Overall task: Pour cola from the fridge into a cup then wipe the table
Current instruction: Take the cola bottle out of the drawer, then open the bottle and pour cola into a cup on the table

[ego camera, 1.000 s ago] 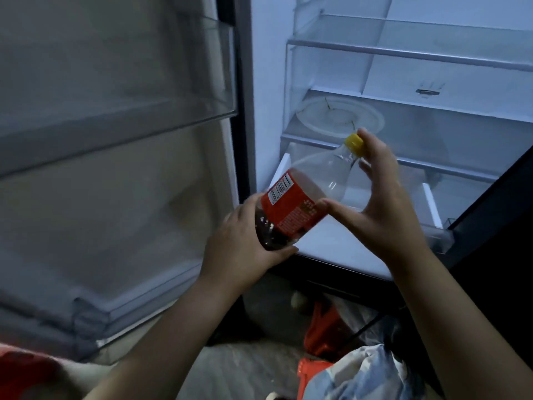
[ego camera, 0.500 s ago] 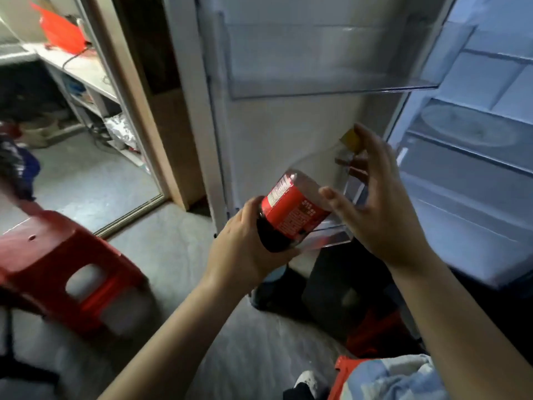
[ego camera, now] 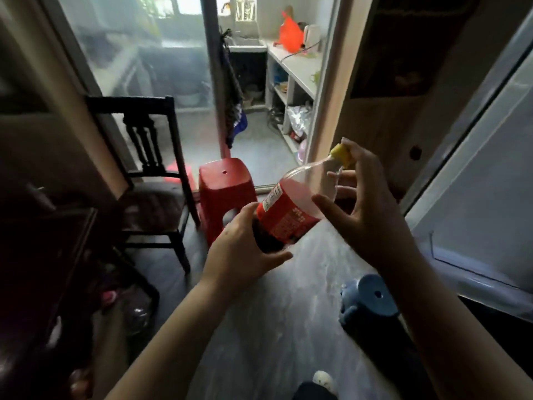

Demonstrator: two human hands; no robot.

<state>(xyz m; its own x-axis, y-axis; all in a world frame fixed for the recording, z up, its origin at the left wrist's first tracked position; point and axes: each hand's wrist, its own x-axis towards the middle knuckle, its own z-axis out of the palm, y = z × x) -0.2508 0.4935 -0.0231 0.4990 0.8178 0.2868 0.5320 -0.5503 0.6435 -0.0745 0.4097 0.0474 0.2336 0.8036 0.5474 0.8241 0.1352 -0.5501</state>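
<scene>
Clear plastic cola bottle w/ red label (ego camera: 285, 217) is held up in front of the person, tilted, base low-left and neck up-right, over the grey floor (ego camera: 271, 319). Only a little dark cola sits at the base; upper part looks empty (see-through). Left hand (ego camera: 245, 249) is wrapped round the bottle's bottom end, fingers curled under, thumb across the near side. Right hand (ego camera: 369, 206) is at the neck end: fingertips on the yellow screw cap (ego camera: 341, 154), thumb stretched out toward the label, rest of the fingers loosely spread. Can't tell whether the cap is tight or loosened.

Behind the bottle stands a red plastic stool (ego camera: 225, 186), and left of it a dark wooden chair w/ padded seat (ego camera: 153, 174). Beyond, thru an open doorway, a white bench (ego camera: 300, 67) carries an orange plastic bag (ego camera: 290, 36). White fridge door (ego camera: 478, 203) fills the right edge. Blue round object (ego camera: 369, 301) lies on the floor just under the right forearm; what it is, unclear (blurred).
</scene>
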